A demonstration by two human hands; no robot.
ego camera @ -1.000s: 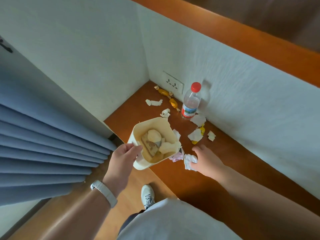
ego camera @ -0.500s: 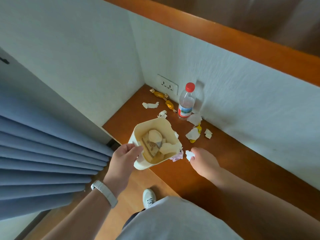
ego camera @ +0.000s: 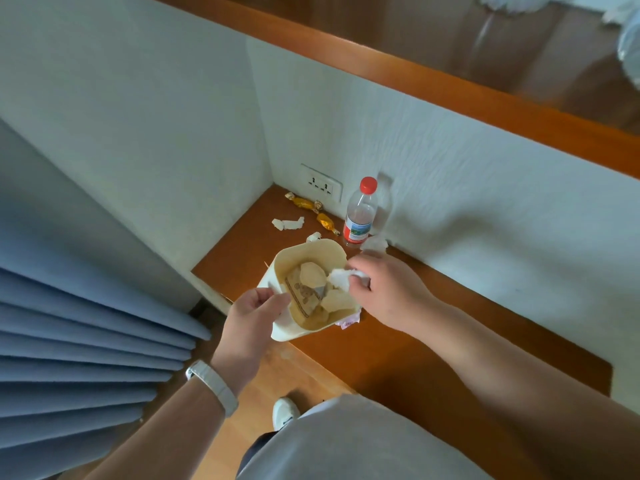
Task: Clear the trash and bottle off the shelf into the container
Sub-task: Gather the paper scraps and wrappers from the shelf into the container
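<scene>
Obs. taken beside the person, at the wood shelf [ego camera: 433, 327] in the alcove.

L hand [ego camera: 251, 313]: fingers and thumb clamp the near rim of the cream container [ego camera: 325, 243]. Container sits tilted at the shelf's front-left corner, mouth up toward the person; whether its base rests on the shelf, can't tell. Inside: pale crumpled lumps plus a brown printed card [ego camera: 301, 296].

R hand [ego camera: 388, 289]: fingertips pinch a white paper wad [ego camera: 341, 278], held over the container's mouth by its right rim. Wad not yet let go.

Bottle [ego camera: 360, 216]: upright on the shelf, red cap on, against the rear wall, just right of the wall socket [ego camera: 322, 183], behind the container. Neither hand touches it.

Trash on the shelf:
- two gold candy wrappers [ego camera: 304, 203], btwn socket and bottle;
- white scrap [ego camera: 287, 224] left of them;
- small white scrap [ego camera: 313, 236] just behind the container's far rim;
- crumpled tissue [ego camera: 374, 244] near the bottle's base;
- pink-white wrapper [ego camera: 349, 321] poking out below the container's right side.

Other: pale wristband [ego camera: 213, 386] on L wrist; blue pleated curtain [ego camera: 86, 341] to the left; white shoe [ego camera: 284, 412] on the wood floor.
</scene>
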